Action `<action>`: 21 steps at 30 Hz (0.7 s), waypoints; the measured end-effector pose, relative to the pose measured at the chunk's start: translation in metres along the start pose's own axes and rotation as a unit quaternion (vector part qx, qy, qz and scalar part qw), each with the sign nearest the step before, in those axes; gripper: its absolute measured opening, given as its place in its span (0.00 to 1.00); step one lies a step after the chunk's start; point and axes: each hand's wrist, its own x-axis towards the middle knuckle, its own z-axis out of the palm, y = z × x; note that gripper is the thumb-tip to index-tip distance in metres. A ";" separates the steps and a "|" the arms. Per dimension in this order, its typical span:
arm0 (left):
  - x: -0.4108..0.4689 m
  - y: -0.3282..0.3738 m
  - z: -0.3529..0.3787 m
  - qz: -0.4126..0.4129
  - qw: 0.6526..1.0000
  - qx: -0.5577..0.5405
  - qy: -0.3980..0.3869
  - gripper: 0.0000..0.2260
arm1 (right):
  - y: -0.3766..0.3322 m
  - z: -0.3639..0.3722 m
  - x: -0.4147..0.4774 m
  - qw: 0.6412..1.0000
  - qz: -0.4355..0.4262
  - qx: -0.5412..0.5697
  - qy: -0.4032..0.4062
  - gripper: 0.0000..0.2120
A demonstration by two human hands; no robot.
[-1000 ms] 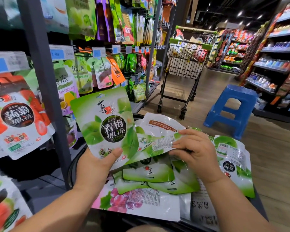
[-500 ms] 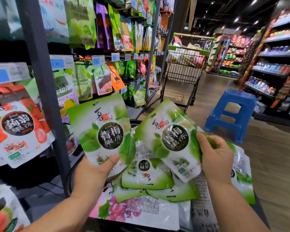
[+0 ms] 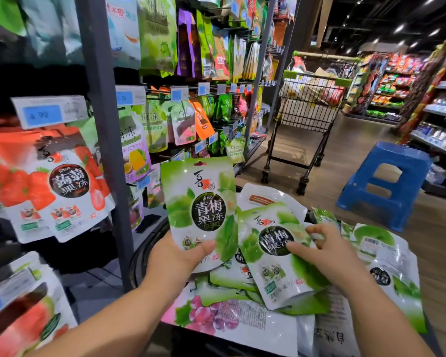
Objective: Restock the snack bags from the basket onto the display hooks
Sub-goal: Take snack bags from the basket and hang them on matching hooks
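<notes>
Your left hand [image 3: 175,258] pinches a bag [image 3: 201,202] by its bottom above the basket [image 3: 139,255], your right hand [image 3: 330,256] pinches a second bag [image 3: 268,269]; either thin grip could slip.

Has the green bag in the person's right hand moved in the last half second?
Yes. The green bag pinched by the right hand has dropped lower, closer to the grape bag lying in the basket.
</notes>
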 end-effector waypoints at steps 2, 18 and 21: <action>0.002 -0.001 0.000 -0.007 1.000 -0.002 -0.004 0.18 | -0.003 0.000 -0.002 1.000 -0.011 -0.009 -0.028 0.15; 0.002 0.012 0.004 -0.081 0.991 -0.106 0.007 0.17 | -0.023 0.004 -0.015 0.933 -0.112 0.341 0.021 0.17; -0.005 0.027 0.006 -0.071 0.988 -0.134 -0.012 0.15 | -0.035 0.009 -0.017 0.923 -0.153 0.353 0.000 0.19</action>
